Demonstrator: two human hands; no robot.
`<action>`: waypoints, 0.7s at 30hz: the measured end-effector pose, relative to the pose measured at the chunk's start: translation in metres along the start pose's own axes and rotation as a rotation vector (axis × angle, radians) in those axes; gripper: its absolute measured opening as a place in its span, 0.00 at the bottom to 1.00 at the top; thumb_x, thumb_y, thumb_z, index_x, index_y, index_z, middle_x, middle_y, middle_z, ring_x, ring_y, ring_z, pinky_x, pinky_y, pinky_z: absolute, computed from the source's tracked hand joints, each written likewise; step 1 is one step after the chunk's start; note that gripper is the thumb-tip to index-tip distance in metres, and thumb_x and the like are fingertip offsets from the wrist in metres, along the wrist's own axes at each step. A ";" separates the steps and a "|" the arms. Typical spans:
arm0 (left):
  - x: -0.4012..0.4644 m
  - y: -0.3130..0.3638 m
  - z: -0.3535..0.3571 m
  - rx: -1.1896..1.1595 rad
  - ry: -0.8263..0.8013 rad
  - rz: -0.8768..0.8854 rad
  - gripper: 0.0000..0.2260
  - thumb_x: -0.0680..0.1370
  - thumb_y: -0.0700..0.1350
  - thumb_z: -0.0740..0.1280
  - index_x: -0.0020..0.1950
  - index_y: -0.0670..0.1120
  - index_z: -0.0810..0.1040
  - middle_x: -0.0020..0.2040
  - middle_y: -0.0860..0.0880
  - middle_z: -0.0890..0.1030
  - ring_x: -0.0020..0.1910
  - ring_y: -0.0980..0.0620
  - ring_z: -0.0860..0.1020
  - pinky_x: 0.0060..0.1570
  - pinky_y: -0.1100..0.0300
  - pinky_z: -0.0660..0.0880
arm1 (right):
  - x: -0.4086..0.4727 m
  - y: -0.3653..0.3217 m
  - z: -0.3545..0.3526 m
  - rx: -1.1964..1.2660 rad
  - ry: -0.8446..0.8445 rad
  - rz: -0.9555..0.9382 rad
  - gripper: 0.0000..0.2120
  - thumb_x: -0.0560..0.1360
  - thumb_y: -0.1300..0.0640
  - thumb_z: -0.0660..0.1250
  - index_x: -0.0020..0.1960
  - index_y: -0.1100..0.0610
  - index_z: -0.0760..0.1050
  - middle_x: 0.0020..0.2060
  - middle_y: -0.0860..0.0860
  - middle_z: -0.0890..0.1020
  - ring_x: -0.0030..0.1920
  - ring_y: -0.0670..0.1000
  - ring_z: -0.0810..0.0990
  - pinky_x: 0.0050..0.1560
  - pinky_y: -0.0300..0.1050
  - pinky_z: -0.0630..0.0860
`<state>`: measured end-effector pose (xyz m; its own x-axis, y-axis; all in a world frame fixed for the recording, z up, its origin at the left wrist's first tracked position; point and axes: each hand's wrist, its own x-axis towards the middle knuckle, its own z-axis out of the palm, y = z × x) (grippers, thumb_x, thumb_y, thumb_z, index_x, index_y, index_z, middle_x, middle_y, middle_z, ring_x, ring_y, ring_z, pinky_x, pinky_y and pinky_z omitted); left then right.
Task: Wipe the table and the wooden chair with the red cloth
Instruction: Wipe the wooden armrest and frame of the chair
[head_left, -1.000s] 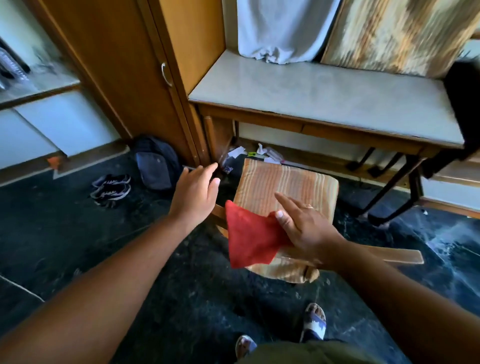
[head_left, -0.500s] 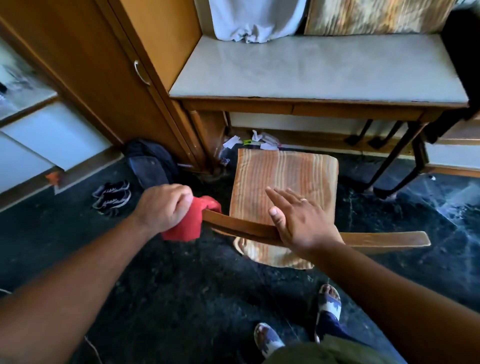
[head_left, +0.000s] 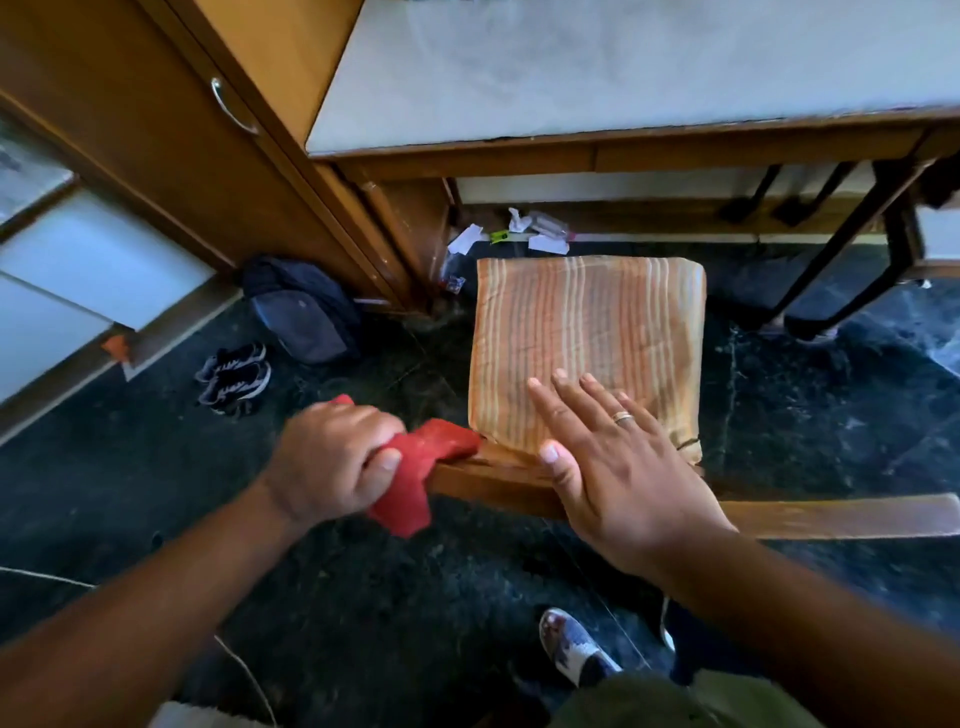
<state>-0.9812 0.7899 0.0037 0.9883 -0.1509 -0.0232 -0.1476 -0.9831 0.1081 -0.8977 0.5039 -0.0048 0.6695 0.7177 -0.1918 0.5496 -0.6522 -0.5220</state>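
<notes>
My left hand (head_left: 332, 462) grips the red cloth (head_left: 415, 467), bunched over the left end of the wooden chair's top rail (head_left: 498, 483). My right hand (head_left: 618, 467) lies flat and open, fingers spread, across the rail and the near edge of the striped orange seat cushion (head_left: 587, 338). The rail runs on to the right (head_left: 841, 517). The table (head_left: 623, 73), with a pale top and wooden edge, stands beyond the chair at the top of the view.
A wooden cupboard (head_left: 182, 130) stands left of the table. On the dark floor lie a dark backpack (head_left: 306, 312), a pair of shoes (head_left: 234, 376) and paper scraps (head_left: 524, 234). Black metal legs (head_left: 841, 249) stand at right. My feet (head_left: 576, 649) are below.
The red cloth passed from my right hand to my left, which now holds it on the rail's left end. My right hand came to rest flat on the rail. The view moved closer.
</notes>
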 end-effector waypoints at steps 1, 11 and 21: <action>-0.002 -0.021 -0.010 -0.015 -0.072 -0.047 0.30 0.81 0.60 0.47 0.47 0.44 0.83 0.41 0.47 0.85 0.38 0.42 0.83 0.37 0.52 0.78 | 0.000 0.000 0.001 -0.017 -0.009 -0.001 0.31 0.78 0.36 0.31 0.79 0.44 0.40 0.80 0.50 0.51 0.79 0.50 0.45 0.78 0.51 0.44; 0.045 0.057 0.004 -0.175 -0.298 0.069 0.33 0.78 0.68 0.38 0.58 0.56 0.80 0.46 0.54 0.85 0.44 0.54 0.81 0.41 0.52 0.75 | 0.007 0.004 0.007 0.030 -0.007 0.038 0.29 0.81 0.38 0.34 0.80 0.47 0.40 0.80 0.54 0.49 0.79 0.55 0.45 0.77 0.54 0.45; 0.021 -0.027 -0.020 0.012 -0.383 -0.267 0.30 0.77 0.64 0.42 0.35 0.52 0.78 0.28 0.52 0.74 0.33 0.51 0.78 0.39 0.49 0.74 | 0.004 0.006 0.005 0.082 0.089 -0.032 0.28 0.81 0.39 0.35 0.80 0.45 0.41 0.80 0.49 0.49 0.79 0.49 0.43 0.77 0.50 0.42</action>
<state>-0.9552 0.8154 0.0205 0.9063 0.0822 -0.4146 0.1072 -0.9935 0.0374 -0.8941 0.5041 -0.0129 0.6957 0.7112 -0.1010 0.5316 -0.6043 -0.5935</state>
